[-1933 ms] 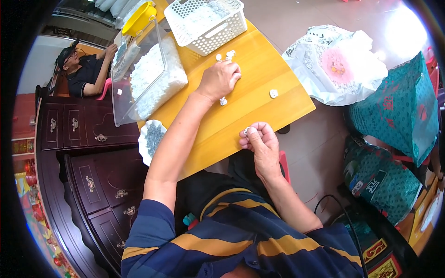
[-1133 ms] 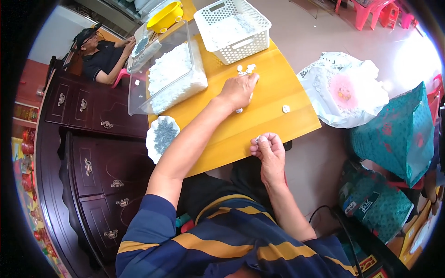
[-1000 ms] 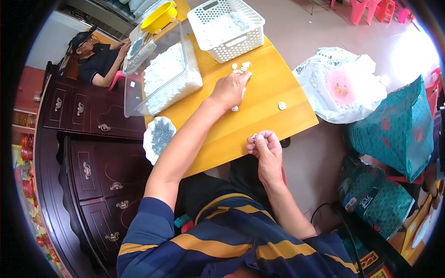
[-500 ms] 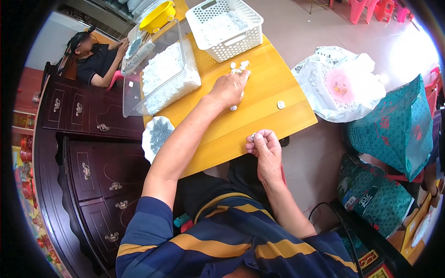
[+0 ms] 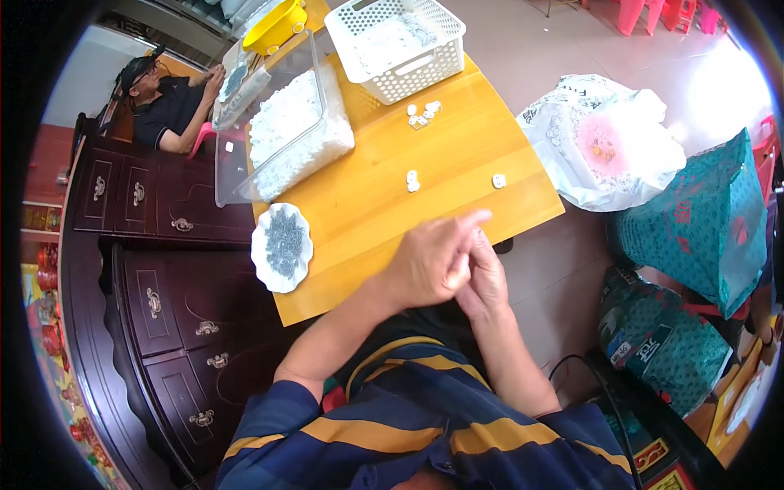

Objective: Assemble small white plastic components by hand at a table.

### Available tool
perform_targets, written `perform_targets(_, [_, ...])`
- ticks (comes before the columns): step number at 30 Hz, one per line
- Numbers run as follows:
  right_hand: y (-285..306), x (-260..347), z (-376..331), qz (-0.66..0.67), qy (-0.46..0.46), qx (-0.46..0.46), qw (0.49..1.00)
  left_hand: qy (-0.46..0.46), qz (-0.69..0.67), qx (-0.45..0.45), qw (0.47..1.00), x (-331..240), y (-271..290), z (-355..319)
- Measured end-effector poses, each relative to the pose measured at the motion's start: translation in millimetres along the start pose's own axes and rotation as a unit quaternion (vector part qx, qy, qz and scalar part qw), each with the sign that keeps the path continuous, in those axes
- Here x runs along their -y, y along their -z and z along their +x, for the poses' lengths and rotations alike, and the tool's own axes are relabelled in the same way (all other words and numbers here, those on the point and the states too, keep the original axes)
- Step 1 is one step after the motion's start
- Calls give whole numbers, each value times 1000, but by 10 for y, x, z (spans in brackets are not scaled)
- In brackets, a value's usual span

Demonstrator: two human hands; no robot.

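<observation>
My left hand [image 5: 429, 260] and my right hand [image 5: 487, 279] meet just past the table's near edge. The left hand's fingers are curled against the right fingertips. What they hold between them is hidden by the left hand. Beyond them, a small pair of white plastic pieces [image 5: 412, 181] and a single round white piece [image 5: 499, 180] lie on the wooden table [image 5: 359, 220]. Several similar white pieces [image 5: 425, 113] sit clustered farther back. Left of my hands stands a scalloped white dish [image 5: 282, 285] filled with small grey metal parts [image 5: 283, 243].
A clear tub [image 5: 232, 181] heaped with white pieces and a perforated white basket [image 5: 416, 78] stand at the back. Behind is a yellow basin [image 5: 275, 29]. A person [image 5: 171, 106] sits far left. Dark drawers [image 5: 163, 310] flank the left; bags [image 5: 686, 220] stand right.
My left hand has come back from the far cluster of white pieces to my right hand. My right hand held a small white piece before; now it is covered.
</observation>
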State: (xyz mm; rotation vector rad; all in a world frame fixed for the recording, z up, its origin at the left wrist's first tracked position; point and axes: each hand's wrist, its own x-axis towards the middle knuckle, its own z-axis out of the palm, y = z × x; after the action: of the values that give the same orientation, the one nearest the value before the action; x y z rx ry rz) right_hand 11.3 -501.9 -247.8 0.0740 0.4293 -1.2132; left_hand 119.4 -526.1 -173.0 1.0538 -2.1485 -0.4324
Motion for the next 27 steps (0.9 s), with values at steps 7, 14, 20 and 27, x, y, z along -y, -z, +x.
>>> perform_targets(7, [86,-33,3,118,-80,125,982,136,-69,-1,988,-233,-218,-384])
perform_targets(14, [-54,9,-67,-51,-21,62,997,272,-165,17,948,-305,-29,-372])
perform_targets(20, [-86,-62,-82,-94,-2,54,994,279,-171,-16,945,-305,-24,-473])
perform_targets(27, [-30,-78,-79,-135,8,47,990,243,-118,-7,963,-304,-14,-486])
